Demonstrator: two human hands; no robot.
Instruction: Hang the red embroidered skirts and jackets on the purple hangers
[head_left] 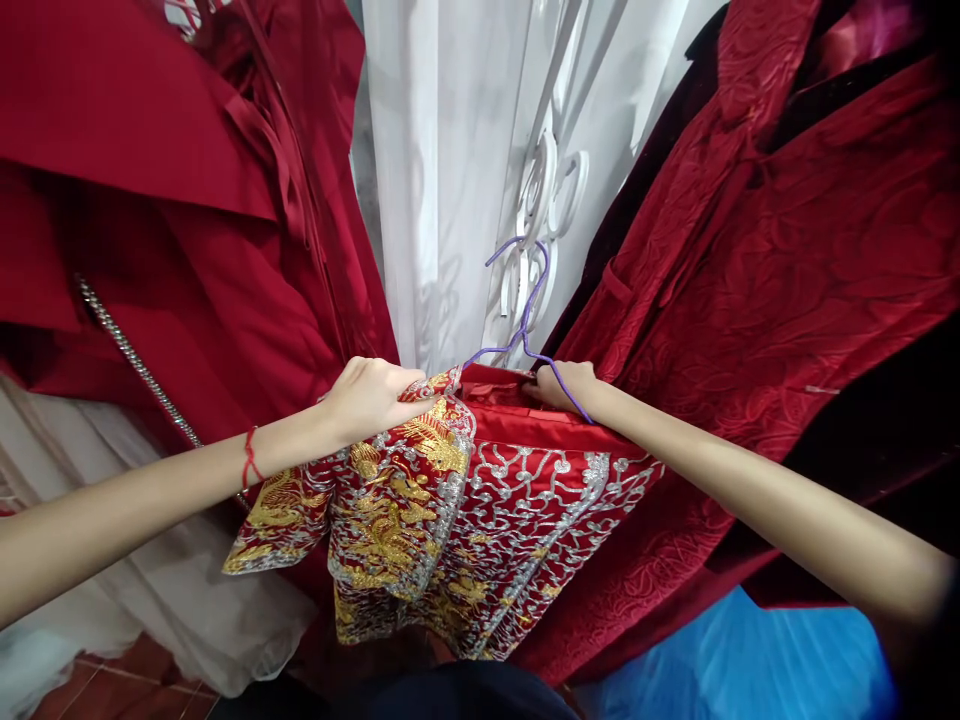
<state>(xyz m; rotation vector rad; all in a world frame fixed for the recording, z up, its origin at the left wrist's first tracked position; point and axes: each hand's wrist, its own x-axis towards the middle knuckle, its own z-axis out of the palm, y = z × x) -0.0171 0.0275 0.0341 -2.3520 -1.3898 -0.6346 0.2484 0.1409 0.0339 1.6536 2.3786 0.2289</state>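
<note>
Red gowns crowd both sides; left fingers clamp embroidered garment's edge; hold of right fingers unclear.

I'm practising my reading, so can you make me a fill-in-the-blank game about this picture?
1. The wire hanger is ____.
2. The shiny embroidery on the red clothing is silver and ____.
3. The red bracelet is on the person's ____ arm.
4. The bright fabric at the bottom right of the picture is ____.

Missing words: purple; gold; left; blue.
</note>
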